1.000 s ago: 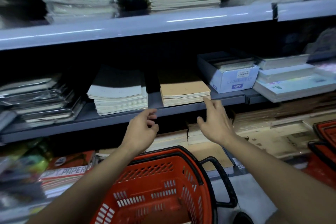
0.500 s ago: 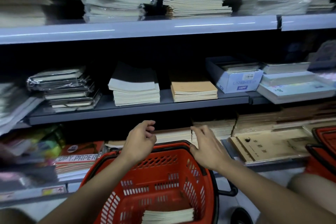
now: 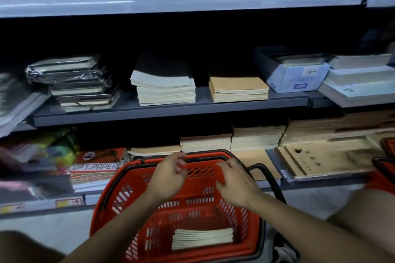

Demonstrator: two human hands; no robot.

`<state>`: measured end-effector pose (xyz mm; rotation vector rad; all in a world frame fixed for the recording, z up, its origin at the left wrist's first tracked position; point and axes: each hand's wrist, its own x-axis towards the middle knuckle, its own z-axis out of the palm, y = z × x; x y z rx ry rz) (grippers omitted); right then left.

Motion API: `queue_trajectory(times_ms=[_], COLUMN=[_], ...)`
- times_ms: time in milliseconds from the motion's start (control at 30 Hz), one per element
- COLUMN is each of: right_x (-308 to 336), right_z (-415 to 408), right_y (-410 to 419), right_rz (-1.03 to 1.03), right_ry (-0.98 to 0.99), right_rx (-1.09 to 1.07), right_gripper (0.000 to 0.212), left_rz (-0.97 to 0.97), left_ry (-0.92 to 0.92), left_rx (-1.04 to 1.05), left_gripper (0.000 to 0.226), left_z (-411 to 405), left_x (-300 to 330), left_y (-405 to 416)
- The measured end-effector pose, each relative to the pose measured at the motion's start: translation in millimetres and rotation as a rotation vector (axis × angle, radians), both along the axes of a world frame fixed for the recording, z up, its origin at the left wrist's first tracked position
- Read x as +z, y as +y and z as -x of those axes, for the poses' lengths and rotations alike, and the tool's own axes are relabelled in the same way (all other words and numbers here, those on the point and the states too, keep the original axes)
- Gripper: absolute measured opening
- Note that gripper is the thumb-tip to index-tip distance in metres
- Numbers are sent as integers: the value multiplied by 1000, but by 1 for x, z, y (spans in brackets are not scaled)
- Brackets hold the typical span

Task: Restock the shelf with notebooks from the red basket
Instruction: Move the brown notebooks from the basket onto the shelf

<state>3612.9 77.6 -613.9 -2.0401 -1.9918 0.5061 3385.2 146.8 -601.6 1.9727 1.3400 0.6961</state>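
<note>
Your left hand (image 3: 168, 177) and right hand (image 3: 237, 183) hover loosely curled and empty over the red basket (image 3: 132, 179); grab carelessly and the notebooks (image 3: 202, 238) may fan apart.

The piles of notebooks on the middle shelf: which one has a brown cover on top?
The short tan pile, right of the taller pile topped in black and white. The pile on the left is wrapped in shiny plastic.
</note>
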Motion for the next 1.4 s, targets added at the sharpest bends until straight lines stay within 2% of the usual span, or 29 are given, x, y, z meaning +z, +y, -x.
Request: queue_trajectory(times_ms=[167, 267, 333, 500, 700, 800, 900, 1000, 1100, 1267, 1300, 1400], right_x=[-19, -29, -36, -58, -78, -87, -89, -90, -94, -100, -100, -96], right_z=[9, 12, 15, 26, 33, 34, 36, 35, 33, 33, 33, 32], right_y=[14, 22, 22, 15, 4, 3, 4, 8, 12, 14, 14, 13], right_rz=[148, 208, 223, 366, 571, 648, 723, 754, 776, 792, 791, 788], right_ry=[-10, -37, -59, -160, -332, -353, -327, -284, -225, -170, -159, -98], right_rx=[16, 7, 4, 44, 40, 24, -18, -62, -123, -199, -201, -231], right_gripper=[67, 56, 43, 34, 36, 38, 38, 38, 46, 65, 64, 54], left_rz=[69, 125, 213, 370, 457, 541, 645, 719, 750, 962, 995, 1124], left_ry=[40, 92, 165, 361, 474, 511, 537, 504, 463, 300, 244, 140], left_rx=[-5, 28, 30, -34, 13, 25, 31, 103, 164, 362, 398, 482], left_gripper=[27, 27, 34, 17, 27, 38, 29, 44, 31, 60, 56, 21], left_z=[0, -3, -3, -1, 15, 23, 23, 23, 22, 22, 22, 22], left_x=[-34, -51, -66, -102, -127, -138, -142, -143, -142, -139, -137, -125], left_y=[8, 12, 14, 9, -3, -3, -5, -10, -12, -13, -14, -17])
